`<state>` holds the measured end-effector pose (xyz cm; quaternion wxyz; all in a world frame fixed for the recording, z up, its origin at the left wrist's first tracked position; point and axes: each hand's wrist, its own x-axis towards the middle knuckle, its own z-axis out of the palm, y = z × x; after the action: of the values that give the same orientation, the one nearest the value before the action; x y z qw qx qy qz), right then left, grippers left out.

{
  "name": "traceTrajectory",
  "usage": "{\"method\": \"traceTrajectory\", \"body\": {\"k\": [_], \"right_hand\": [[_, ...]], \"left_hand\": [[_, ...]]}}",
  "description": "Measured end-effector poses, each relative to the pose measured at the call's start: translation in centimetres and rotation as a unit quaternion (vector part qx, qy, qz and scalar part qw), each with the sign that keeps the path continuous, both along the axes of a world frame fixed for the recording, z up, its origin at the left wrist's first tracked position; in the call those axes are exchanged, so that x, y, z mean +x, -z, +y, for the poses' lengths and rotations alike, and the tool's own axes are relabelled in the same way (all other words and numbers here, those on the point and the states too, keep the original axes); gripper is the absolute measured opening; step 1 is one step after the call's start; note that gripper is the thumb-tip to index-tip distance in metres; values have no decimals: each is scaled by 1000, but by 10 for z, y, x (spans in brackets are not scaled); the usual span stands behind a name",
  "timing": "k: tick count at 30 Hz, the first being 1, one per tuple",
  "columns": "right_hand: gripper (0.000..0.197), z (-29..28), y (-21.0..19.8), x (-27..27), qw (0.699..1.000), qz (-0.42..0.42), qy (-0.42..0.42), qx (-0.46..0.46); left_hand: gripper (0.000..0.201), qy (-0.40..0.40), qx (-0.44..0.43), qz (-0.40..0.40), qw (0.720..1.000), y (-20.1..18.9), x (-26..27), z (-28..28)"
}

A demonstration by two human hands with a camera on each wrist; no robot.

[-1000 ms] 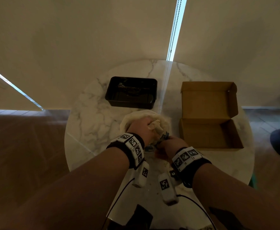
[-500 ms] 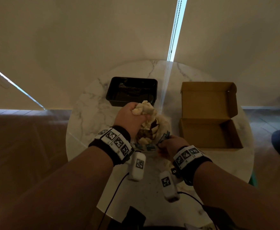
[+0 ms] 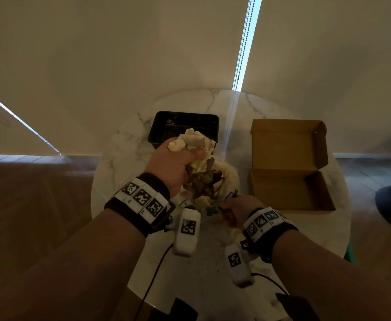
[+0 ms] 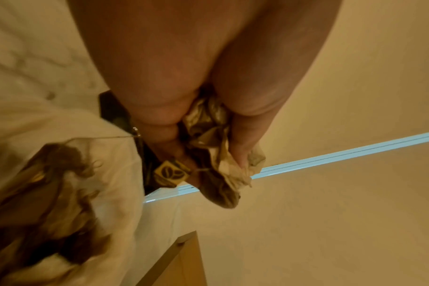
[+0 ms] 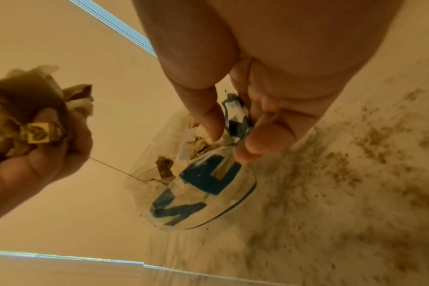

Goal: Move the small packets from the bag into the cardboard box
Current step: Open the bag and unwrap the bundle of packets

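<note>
**Packets lifted clear of the bag**

The packets (image 3: 193, 144), a crumpled bunch, were clenched in the left hand (image 3: 173, 166) above the bag (image 3: 227, 174) near the table's (image 3: 125, 158) middle. The right hand (image 3: 238, 208) pinched the bag's printed rim. The cardboard box (image 3: 287, 172) stood open toward the right edge, a black tray (image 3: 162, 126) toward the far edge.

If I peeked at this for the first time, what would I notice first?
Probably the left hand in the middle of the marble table, lifted up and squeezing a crumpled bunch of small packets. Just below it, the right hand pinches the edge of the plastic bag with blue letters. On the right sits the open cardboard box, with nothing visible inside.
</note>
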<state>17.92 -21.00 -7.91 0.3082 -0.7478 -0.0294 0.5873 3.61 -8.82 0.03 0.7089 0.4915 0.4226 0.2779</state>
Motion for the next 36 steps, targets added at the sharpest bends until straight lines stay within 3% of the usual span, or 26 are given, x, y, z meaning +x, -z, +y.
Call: {"method": "traceTrajectory", "body": {"k": [7, 9, 12, 14, 20, 23, 28, 36], "right_hand": [[9, -8, -2, 6, 1000, -1, -15, -26], [12, -9, -6, 4, 999, 30, 22, -20], [24, -6, -10, -3, 992, 81, 93, 18], [33, 1, -9, -8, 992, 77, 96, 30], [64, 29, 2, -30, 996, -52, -48, 49], [57, 44, -2, -40, 990, -119, -55, 60], [17, 61, -11, -47, 988, -127, -33, 87], [7, 43, -22, -39, 984, -135, -26, 114]], "left_hand": [[29, 82, 66, -40, 994, -83, -14, 26], [29, 99, 51, -62, 992, -92, -13, 33], [34, 117, 7, -46, 992, -82, -3, 28], [32, 119, -7, -28, 992, -67, 4, 20], [23, 88, -52, -31, 994, -39, 1, 20], [31, 61, -73, -43, 995, -36, -2, 21], [37, 24, -93, -79, 992, -36, -5, 21], [23, 40, -80, -187, 978, -70, -8, 22]]}}
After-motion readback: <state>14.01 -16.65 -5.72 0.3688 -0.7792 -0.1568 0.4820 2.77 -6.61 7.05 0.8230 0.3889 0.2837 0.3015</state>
